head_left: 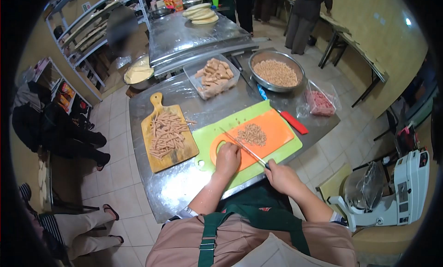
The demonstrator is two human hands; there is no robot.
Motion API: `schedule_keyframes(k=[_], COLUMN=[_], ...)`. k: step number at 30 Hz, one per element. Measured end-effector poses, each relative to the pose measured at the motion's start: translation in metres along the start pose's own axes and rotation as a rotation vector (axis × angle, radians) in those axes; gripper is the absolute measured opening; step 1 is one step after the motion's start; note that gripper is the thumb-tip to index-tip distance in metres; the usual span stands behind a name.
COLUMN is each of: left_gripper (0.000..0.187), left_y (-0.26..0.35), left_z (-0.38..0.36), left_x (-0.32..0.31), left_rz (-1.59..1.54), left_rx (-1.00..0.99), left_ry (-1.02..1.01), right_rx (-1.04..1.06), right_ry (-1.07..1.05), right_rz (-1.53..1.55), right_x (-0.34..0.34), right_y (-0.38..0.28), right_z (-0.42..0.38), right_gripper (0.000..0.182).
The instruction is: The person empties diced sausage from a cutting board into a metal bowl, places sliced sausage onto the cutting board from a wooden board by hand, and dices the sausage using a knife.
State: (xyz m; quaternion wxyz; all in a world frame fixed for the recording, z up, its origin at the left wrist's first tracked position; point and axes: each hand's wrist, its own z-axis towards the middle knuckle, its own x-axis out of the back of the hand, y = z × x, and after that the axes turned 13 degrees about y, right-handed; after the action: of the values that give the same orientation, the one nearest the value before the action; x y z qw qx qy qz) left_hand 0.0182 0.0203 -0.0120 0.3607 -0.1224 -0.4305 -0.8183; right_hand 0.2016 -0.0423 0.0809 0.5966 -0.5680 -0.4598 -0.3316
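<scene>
My right hand (280,175) grips the handle of a knife (250,151), whose long blade points to the upper left across an orange cutting board (280,128). Close to the blade's left side, my left hand (228,157) rests on the board with its fingers curled down; whatever is under them is hidden. Small brown diced pieces (252,134) lie heaped beyond the blade. Beneath the orange board is a larger green cutting board (207,136). To the left, a wooden board (177,162) with a handle bears a pile of thin brown strips (168,133).
Behind the boards stand a plastic tub (198,90) of brown chunks and a metal bowl (252,69) of diced pieces. A red-handled knife (293,122) and a bag of pink meat (319,102) lie right. A mixer (406,188) stands lower right; people are around.
</scene>
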Motion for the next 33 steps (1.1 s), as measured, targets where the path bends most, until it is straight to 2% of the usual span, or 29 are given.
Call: schedule_keyframes(k=[5, 8, 11, 14, 19, 23, 27, 33], left_gripper=[0.006, 0.006, 0.006, 0.006, 0.008, 0.008, 0.008, 0.005], left_y=[-0.001, 0.002, -0.001, -0.002, 0.003, 0.001, 0.000, 0.004], left_z=[0.003, 0.000, 0.001, 0.003, 0.003, 0.000, -0.001, 0.000], left_x=[-0.002, -0.001, -0.002, -0.005, -0.002, -0.002, -0.001, 0.001], left_rz=[-0.001, -0.025, 0.001, -0.048, -0.009, -0.034, 0.030, 0.021], left_rx=[0.011, 0.030, 0.029, 0.034, 0.014, -0.024, -0.048, 0.012], left_ry=[-0.008, -0.019, -0.017, -0.005, -0.024, 0.007, -0.004, -0.046], right_rx=[-0.008, -0.010, -0.005, -0.016, -0.022, -0.036, -0.012, -0.006], right_ry=[-0.027, 0.008, -0.039, -0.029, -0.048, -0.004, -0.002, -0.012], right_rz=[-0.057, 0.033, 0.097, 0.026, -0.042, 0.074, 0.166, 0.020], right_x=[-0.011, -0.033, -0.029, -0.005, -0.004, -0.036, -0.031, -0.011], right_y=[0.003, 0.008, 0.015, 0.000, 0.002, 0.010, 0.017, 0.003], right_z=[-0.003, 0.010, 0.020, 0.001, -0.011, 0.008, 0.016, -0.014], right_gripper=[0.028, 0.029, 0.029, 0.028, 0.027, 0.027, 0.028, 0.027])
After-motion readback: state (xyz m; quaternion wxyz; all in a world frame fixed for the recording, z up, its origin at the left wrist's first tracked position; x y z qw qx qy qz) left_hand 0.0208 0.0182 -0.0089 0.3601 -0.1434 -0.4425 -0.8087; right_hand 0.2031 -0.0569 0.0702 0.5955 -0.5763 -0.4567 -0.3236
